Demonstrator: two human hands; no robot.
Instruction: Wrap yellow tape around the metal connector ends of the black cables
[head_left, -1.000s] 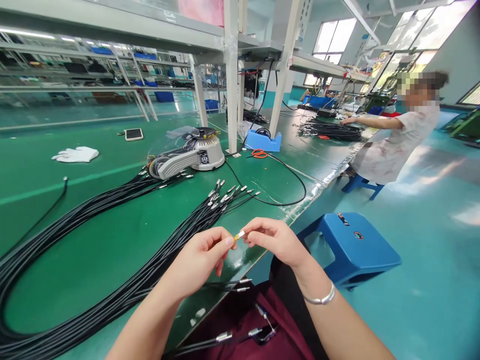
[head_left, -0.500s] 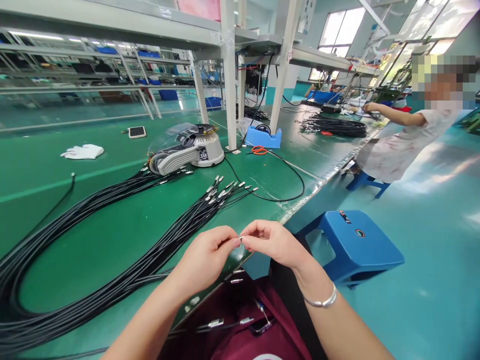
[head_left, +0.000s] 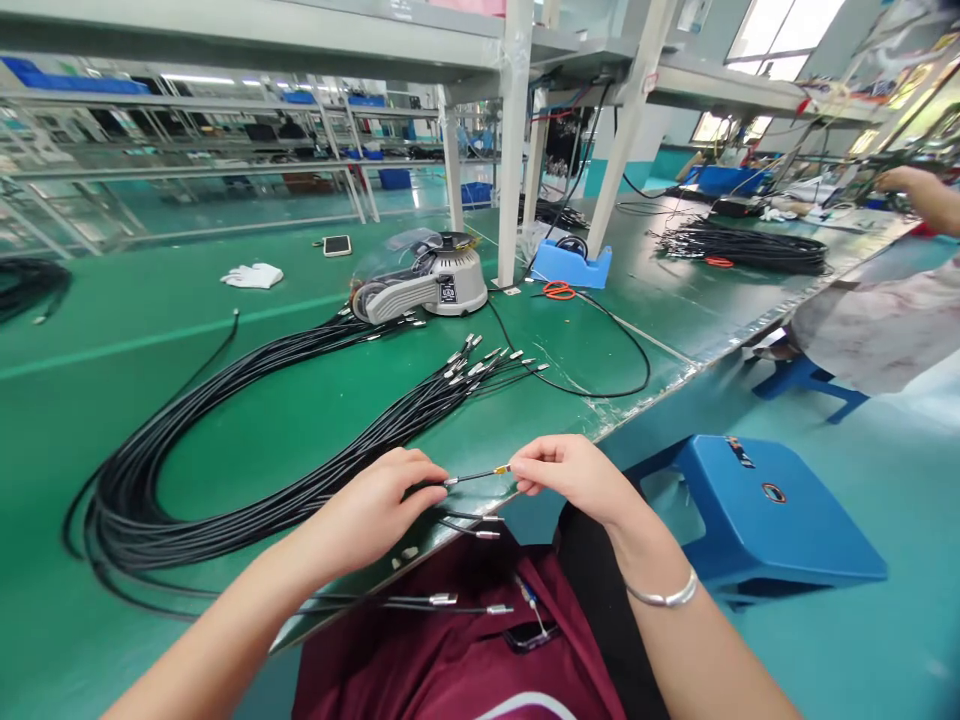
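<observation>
One thin black cable [head_left: 472, 477] | left hand [head_left: 375, 510] pinches it tight | right hand [head_left: 577, 475] pinches its yellow tip [head_left: 503, 469] | likely light, bendy; hold near tip

black cable [head_left: 471, 477] | yellow tip [head_left: 502, 469] | green table [head_left: 187, 420] | blue stool [head_left: 757, 505]

Co-worker [head_left: 877, 325] cut off right, cable [head_left: 474, 477] partly under left hand [head_left: 375, 510]
</observation>
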